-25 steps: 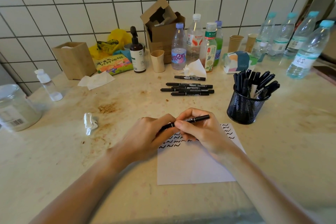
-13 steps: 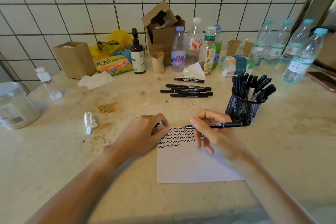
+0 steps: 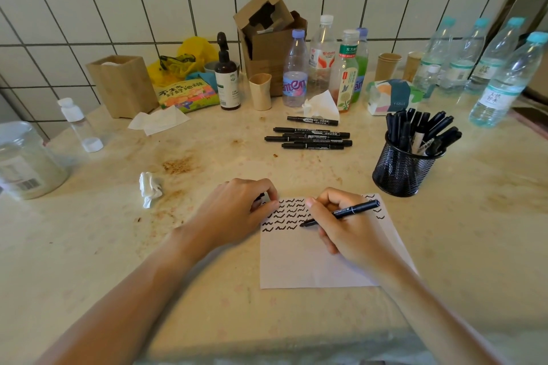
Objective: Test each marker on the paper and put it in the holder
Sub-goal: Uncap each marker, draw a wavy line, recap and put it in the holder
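My right hand grips an uncapped black marker like a pen, its tip touching the white paper beside rows of black squiggles. My left hand rests on the paper's top left corner with fingers curled around the marker's black cap, mostly hidden. Several capped black markers lie side by side on the counter beyond the paper. The black mesh holder stands to the right, filled with several markers.
Along the tiled wall stand bottles, a cardboard box, a pump bottle, paper cups, a tissue pack and a wooden box. A crumpled tissue lies left of my hands; a jar is at far left.
My hands pulled the cap off the marker and separated. The right hand turned the marker and lowered its tip onto the paper; the left hand settled on the paper's corner.
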